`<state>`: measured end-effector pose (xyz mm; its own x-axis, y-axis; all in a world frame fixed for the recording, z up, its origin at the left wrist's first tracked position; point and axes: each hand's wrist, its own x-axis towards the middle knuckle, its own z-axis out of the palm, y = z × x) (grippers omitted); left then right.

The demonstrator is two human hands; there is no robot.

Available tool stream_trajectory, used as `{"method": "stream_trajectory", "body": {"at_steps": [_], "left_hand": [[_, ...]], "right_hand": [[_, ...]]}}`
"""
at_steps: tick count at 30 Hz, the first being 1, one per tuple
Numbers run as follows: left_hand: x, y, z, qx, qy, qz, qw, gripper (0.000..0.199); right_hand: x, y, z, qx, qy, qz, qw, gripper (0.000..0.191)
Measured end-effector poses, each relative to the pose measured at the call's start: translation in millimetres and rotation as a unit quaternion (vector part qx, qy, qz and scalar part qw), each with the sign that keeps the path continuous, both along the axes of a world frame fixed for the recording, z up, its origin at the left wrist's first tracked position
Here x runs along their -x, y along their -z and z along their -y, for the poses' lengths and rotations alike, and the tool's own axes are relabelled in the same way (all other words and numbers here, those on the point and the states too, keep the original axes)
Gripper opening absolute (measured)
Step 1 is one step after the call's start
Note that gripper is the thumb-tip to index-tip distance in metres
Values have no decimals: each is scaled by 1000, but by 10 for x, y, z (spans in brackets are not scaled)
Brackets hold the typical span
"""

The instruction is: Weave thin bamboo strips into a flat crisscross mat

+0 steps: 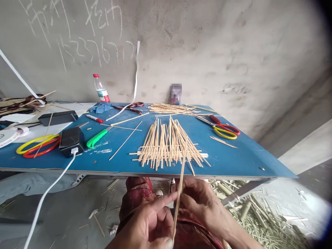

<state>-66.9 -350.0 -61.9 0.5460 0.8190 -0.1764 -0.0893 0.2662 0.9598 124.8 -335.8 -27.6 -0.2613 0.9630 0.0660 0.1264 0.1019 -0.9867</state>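
A thin bamboo strip (182, 169) stands tilted in front of the table edge, its top end over the woven strips. My left hand (155, 221) pinches its lower end near the thumb, with the index finger stretched along it. Higher up, the fingers of my right hand (199, 200) are closed on the same strip. Beyond both hands a fan of bamboo strips (162, 143) lies on the blue table (246, 155), crossed by several strips near the front edge. Behind the fan is a pile of loose strips (171, 108).
Red-and-yellow scissors (225, 130) lie at right, a green-handled knife (97, 138) and black box (71, 140) at left. A bottle (101, 90) stands by the wall. A white cable (49, 190) hangs over the edge. Another person's leg (36, 186) shows below left.
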Motion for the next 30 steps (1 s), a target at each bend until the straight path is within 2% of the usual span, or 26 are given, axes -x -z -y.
{"method": "stream_trajectory", "body": {"at_steps": [3,6,11,14,17,19,24,30], "left_hand": [[-6,85,-15,-28,30,-2,999,67],[14,108,-31,-44,49,6,998,68],[54,97,-66,-16,63,19,998,70],[45,48,-122,1,92,36,995,74],[-2,-14,-166,47,110,27,992,64],[-38,-50,-171,38,83,0,996,56],[-91,-81,-166,-42,11,-91,995,41],[-120,4,-164,-25,-34,-75,996,48]], "right_hand": [[-45,27,-12,45,-6,-75,996,22],[-76,50,-30,68,-7,-87,994,29],[-119,1,-52,107,-33,-96,989,37],[-125,-37,-47,124,-47,-109,985,42],[-75,-60,-19,112,-45,-99,988,39],[-8,-73,5,97,-38,-87,991,33],[161,-103,24,55,-37,-64,996,24],[199,-92,-8,25,-53,-48,997,15]]}}
